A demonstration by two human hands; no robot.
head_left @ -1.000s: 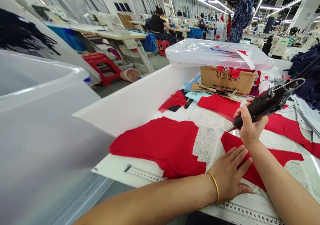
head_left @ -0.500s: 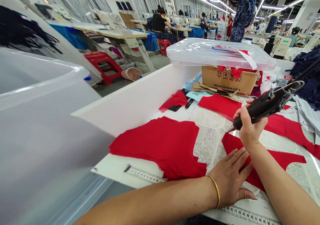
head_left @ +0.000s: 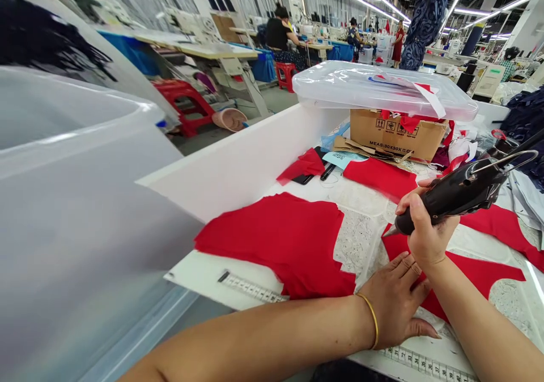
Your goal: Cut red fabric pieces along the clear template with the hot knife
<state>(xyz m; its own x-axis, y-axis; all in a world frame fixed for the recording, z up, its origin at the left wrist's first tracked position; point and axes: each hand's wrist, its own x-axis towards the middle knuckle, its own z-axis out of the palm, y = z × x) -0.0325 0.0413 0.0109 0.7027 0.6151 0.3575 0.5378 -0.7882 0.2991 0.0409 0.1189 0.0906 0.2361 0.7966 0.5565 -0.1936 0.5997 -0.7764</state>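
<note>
- While the left hand [head_left: 391, 305] lies palm down at the near side of the red panel [head_left: 476, 274], the right hand [head_left: 427, 232] grips the black tool [head_left: 459, 192], as seen in the head view.
- Left hand: fingers [head_left: 403, 266] extended, slightly parted, resting on the panel; nothing grasped. A bangle [head_left: 372, 319] is worn at the wrist.
- Right hand: fingers closed around the tool body, thumb on the near side. The tool is tilted, its tip down at the panel's far left corner; contact between tip and cloth cannot be confirmed.
- Red panel: on the tabletop [head_left: 187, 268], partly covered by both hands and the right forearm.
- Red stack [head_left: 276, 240]: left of the panel, apart from it, edges uneven.
- Tape [head_left: 425, 364]: along the near edge of the tabletop, visible on both sides of the left forearm.
- Far side: carton [head_left: 395, 135] with a clear lid [head_left: 382, 90] over it; red scrap [head_left: 304, 165] nearer, partly covering a dark flat object [head_left: 304, 179].
- Far left: translucent bin [head_left: 85, 212] beside the tabletop.
</note>
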